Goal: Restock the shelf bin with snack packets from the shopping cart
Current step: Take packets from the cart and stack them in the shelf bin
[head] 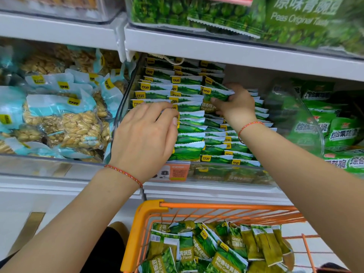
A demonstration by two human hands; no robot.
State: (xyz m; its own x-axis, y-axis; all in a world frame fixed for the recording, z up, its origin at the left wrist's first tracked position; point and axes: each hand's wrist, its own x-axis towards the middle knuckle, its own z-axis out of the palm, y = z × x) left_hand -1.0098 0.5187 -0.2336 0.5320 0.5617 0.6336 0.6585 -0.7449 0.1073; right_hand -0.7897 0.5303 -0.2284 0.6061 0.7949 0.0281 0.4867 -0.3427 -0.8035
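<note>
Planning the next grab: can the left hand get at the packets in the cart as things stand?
Probably yes. The left hand only rests on the bin's packets holding nothing, and the orange cart is open-topped right below, its packets uncovered.

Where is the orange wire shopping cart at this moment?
In the head view, the orange wire shopping cart sits bottom centre-right, below the clear plastic shelf bin of green pea packets, holding more loose green packets.

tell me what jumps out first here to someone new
Two bare hands work in the clear plastic shelf bin packed with rows of green pea snack packets: the right hand pinches one, the left hand presses the rows. Below, an orange wire shopping cart holds more loose packets.
</note>
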